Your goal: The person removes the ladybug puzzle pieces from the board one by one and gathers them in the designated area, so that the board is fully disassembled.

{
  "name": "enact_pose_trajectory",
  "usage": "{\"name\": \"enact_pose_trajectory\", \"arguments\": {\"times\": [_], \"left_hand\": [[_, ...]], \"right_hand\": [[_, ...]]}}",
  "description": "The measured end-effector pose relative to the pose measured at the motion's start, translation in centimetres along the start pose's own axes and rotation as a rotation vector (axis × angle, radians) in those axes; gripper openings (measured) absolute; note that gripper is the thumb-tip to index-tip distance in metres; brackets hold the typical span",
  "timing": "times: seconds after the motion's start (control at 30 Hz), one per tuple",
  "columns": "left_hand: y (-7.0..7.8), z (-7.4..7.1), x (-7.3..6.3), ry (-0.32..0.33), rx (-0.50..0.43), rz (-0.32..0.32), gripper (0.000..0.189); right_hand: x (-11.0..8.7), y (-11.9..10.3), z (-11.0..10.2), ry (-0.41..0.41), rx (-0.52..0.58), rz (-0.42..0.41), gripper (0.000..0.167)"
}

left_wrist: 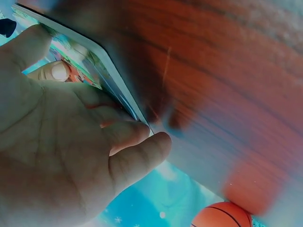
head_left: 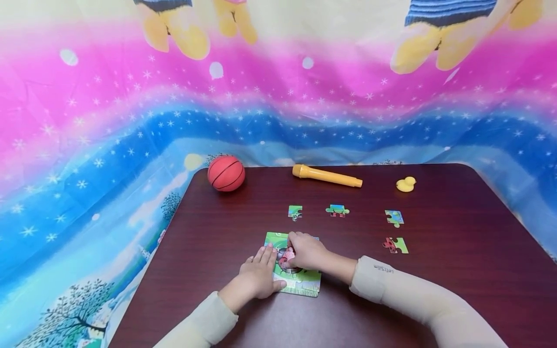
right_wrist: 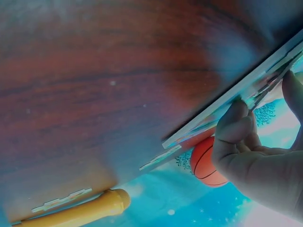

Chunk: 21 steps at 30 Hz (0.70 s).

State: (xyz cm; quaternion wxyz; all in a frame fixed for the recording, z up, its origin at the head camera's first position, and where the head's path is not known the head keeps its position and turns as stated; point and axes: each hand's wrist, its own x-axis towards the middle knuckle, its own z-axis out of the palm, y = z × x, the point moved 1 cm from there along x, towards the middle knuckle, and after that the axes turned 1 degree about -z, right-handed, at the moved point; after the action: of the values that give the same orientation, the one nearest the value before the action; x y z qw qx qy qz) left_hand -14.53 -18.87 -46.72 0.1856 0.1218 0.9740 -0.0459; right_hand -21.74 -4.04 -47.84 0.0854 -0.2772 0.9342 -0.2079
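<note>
A jigsaw puzzle board [head_left: 304, 289] with a green picture lies flat near the front of the dark wooden table. My left hand [head_left: 256, 276] rests on its left edge, fingers extended and thumb out to the side. Over the board's upper right part is my right hand [head_left: 307, 251]. In the right wrist view, that hand pinches a thin puzzle piece [right_wrist: 269, 91] between thumb and fingers, tilted against the board; how much of it is seated cannot be seen. The left wrist view shows the left palm [left_wrist: 57, 142] beside the board's edge.
Loose puzzle pieces lie beyond the board: one green [head_left: 295, 211], one green and blue [head_left: 337, 210], and two to the right, one blue [head_left: 394, 217] and one red-green [head_left: 397, 245]. Along the back stand a red ball [head_left: 226, 173], a yellow toy microphone [head_left: 328, 176] and a yellow duck [head_left: 406, 184].
</note>
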Motion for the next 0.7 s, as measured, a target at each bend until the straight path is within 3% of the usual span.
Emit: {"name": "enact_pose_trajectory", "arguments": {"times": [0.17, 0.47, 0.7], "left_hand": [[0.2, 0.4, 0.2, -0.018, 0.029, -0.018, 0.082], [1.0, 0.6, 0.2, 0.038, 0.09, -0.063, 0.073], [1.3, 0.5, 0.1, 0.035, 0.083, -0.077, 0.073]], "right_hand": [[0.0, -0.1, -0.3, -0.005, 0.057, 0.016, 0.047], [0.0, -0.1, -0.6, 0.011, 0.081, 0.001, 0.044], [-0.4, -0.1, -0.8, 0.025, 0.092, -0.059, 0.038]]}}
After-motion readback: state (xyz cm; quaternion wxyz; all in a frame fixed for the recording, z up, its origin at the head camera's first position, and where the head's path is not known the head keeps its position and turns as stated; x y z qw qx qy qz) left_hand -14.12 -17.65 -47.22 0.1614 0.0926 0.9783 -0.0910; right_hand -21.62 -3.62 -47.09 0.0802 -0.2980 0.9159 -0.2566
